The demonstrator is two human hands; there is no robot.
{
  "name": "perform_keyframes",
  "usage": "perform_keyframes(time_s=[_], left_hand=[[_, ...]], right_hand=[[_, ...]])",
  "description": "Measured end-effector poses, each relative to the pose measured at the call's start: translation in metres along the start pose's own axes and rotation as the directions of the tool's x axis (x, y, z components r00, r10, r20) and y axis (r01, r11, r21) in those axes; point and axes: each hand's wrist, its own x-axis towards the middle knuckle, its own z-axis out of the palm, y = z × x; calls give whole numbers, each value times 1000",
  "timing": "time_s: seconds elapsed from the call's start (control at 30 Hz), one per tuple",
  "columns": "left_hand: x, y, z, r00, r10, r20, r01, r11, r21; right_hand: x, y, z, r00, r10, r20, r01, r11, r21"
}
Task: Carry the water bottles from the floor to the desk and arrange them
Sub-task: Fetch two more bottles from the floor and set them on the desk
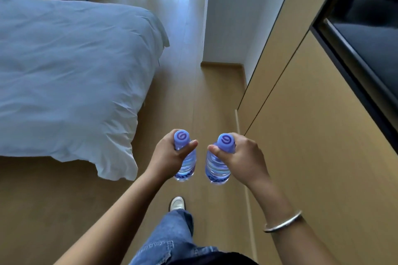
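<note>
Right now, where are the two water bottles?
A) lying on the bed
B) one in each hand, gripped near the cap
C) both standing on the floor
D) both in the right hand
B. The left hand grips the left bottle just below its purple cap, and the right hand grips the right bottle the same way, both held upright above the wooden floor, clear of the bed.

Single head-worn wide-angle view, angled forward and down, near the hands, over wooden floor [189, 97] beside bed [64, 71].
</note>
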Motion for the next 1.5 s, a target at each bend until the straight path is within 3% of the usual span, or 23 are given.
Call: perform_keyframes(time_s=[0.23, 0.57, 1.13, 1.5], left_hand=[[114, 9, -35, 999, 20, 31, -20, 1000, 3], [242, 13, -33, 999, 0, 44, 0, 1000, 10], [551, 72, 25, 998, -23, -55, 21, 999, -27], [725, 74, -6, 995, -24, -96, 14, 995, -95]], right_hand=[[103, -35, 15, 999, 30, -44, -28, 999, 39], [237, -39, 18, 999, 32, -2, -32, 998, 52], [575, -3, -40, 989, -129, 64, 132, 991, -30], [760, -33, -15, 981, -180, 78, 182, 983, -20]])
